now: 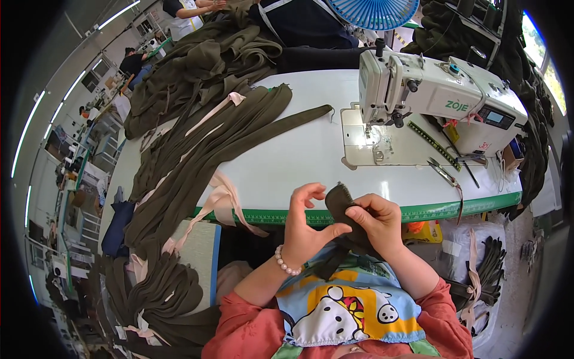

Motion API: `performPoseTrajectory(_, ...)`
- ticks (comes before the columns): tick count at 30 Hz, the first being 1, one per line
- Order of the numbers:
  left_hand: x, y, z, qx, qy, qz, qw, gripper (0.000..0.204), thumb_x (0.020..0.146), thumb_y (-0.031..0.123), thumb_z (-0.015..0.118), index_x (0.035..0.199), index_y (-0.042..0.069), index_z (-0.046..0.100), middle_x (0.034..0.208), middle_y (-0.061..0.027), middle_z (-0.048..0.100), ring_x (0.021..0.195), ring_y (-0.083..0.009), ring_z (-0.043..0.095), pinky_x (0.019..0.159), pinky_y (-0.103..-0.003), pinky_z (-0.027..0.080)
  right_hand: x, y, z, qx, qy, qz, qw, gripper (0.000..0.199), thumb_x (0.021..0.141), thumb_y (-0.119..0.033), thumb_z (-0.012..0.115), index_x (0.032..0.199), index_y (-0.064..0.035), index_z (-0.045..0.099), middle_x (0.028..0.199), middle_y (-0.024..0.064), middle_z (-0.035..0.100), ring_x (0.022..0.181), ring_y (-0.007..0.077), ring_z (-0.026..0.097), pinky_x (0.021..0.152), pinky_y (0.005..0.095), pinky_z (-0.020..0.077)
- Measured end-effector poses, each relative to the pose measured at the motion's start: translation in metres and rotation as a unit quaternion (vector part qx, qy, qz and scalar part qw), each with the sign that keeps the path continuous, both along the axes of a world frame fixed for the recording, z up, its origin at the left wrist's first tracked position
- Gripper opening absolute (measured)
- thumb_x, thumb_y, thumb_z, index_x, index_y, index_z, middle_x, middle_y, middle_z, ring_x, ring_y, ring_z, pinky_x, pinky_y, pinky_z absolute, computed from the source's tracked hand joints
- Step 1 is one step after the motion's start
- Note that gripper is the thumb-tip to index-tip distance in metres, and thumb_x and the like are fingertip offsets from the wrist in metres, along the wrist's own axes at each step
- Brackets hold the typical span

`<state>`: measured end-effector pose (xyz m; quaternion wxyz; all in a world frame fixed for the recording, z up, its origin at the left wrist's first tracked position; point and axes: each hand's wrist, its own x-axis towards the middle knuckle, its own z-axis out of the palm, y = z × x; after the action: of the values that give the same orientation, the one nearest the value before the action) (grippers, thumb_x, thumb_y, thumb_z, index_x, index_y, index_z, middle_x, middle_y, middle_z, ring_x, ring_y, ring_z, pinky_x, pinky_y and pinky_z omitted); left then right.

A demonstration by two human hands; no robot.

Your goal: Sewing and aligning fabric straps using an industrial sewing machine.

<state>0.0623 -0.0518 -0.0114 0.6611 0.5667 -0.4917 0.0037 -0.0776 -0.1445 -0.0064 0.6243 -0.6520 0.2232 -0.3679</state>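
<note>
A dark olive fabric strip (pixel 338 202) is pinched between the thumb and fingers of my right hand (pixel 378 220). Its stitched upper end stands up over the table's front edge, and the rest drops toward my lap. Left of it is my left hand (pixel 302 230), its fingers curled but spread well away from the thumb. That thumb points at the strip; whether it touches the cloth I cannot tell. Beyond my hands, a white sewing machine (pixel 439 99) stands on the white table (pixel 281 173), its needle area toward the left.
Long olive strips (pixel 239 128) with pale pink ties (pixel 222 194) lie across the table's left side. Larger olive cloth (pixel 203 72) is heaped behind. Thread snips (pixel 443 173) and a dark ruler (pixel 431 142) lie near the machine. A blue fan (pixel 373 11) stands at the back.
</note>
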Motion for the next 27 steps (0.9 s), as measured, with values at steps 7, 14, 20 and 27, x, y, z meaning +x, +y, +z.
performPoseTrajectory(7,0.007,0.001,-0.013,0.101,0.273,-0.198,0.936,0.04,0.079,0.002,0.078,0.111,0.001,0.056,0.099,-0.004,0.067,0.088,-0.0099,0.062,0.081,-0.025,0.051,0.003,0.007,0.0,0.055,-0.011,0.024,0.998,0.01,0.088,-0.005,0.069,0.093,0.0006,0.063,0.08,-0.0024,0.062,0.074,0.0036,0.054,0.066,0.0188,0.0447)
performPoseTrajectory(14,0.015,-0.007,-0.012,0.092,0.497,-0.281,0.816,0.034,0.08,-0.006,0.071,0.109,-0.001,0.055,0.101,-0.0088,0.067,0.092,-0.0123,0.064,0.086,-0.027,0.053,-0.003,0.002,-0.007,0.152,0.02,0.045,0.987,0.012,0.089,-0.005,0.068,0.099,-0.0006,0.063,0.087,-0.0015,0.064,0.08,0.0041,0.057,0.072,0.0202,0.0473)
performPoseTrajectory(20,0.009,-0.012,-0.014,0.135,0.434,-0.266,0.85,0.034,0.08,-0.005,0.071,0.11,-0.001,0.055,0.102,-0.0085,0.067,0.092,-0.0124,0.064,0.085,-0.027,0.052,-0.002,-0.004,-0.009,0.167,-0.041,0.045,0.984,0.012,0.091,-0.008,0.066,0.1,-0.0004,0.062,0.088,-0.0014,0.063,0.079,0.0045,0.056,0.07,0.0204,0.0464)
performPoseTrajectory(27,0.005,-0.014,-0.019,0.161,0.428,-0.289,0.841,0.032,0.082,-0.003,0.07,0.11,-0.001,0.055,0.101,-0.0066,0.066,0.092,-0.011,0.063,0.084,-0.025,0.052,-0.004,-0.005,-0.014,0.143,0.025,0.028,0.989,0.013,0.092,-0.011,0.064,0.1,-0.0006,0.062,0.085,-0.0019,0.062,0.075,0.0044,0.053,0.066,0.0202,0.044)
